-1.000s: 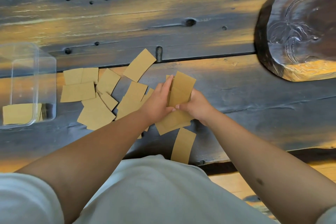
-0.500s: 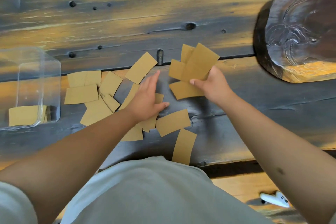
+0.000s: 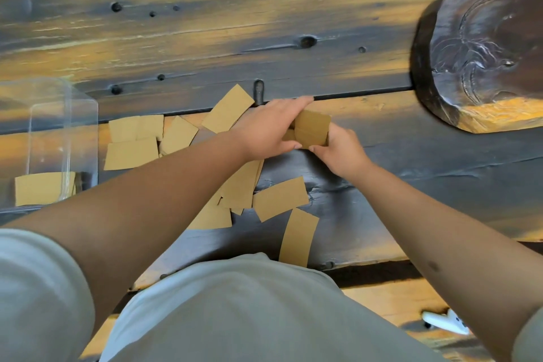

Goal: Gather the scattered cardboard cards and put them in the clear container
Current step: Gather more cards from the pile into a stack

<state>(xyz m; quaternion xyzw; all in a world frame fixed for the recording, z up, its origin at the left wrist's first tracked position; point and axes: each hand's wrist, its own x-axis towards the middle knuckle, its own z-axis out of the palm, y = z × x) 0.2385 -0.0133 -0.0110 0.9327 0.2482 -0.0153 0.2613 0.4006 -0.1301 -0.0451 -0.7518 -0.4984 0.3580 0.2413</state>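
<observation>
Where the table's near edge meets the grey-clad lap (image 3: 235, 311), a single card (image 3: 298, 238) is seen lying lengthwise, one end overhanging the edge. Just beyond it, another card (image 3: 280, 198) is laid at a slant on the dark wooden table (image 3: 411, 185), beside a small overlapping heap (image 3: 235, 191) partly hidden under the left forearm. Further out, a small stack of cards (image 3: 311, 129) is held between both hands: it is gripped from the right by the curled fingers and thumb of the right hand (image 3: 342, 153), while the left hand (image 3: 267, 129) is cupped over its left and far side, thumb underneath and fingers stretched along the top edge. To the left, more scattered cards (image 3: 132, 153) are spread flat on the table, with one tilted card (image 3: 227, 109) lying beyond the left wrist. At the far left the clear container (image 3: 64, 132) is seen standing on the table, with a few cards (image 3: 44, 188) already inside against its near wall. Farthest to the right, a dark carved wooden slab (image 3: 484, 47) rests on the tabletop, well apart from the cards.
</observation>
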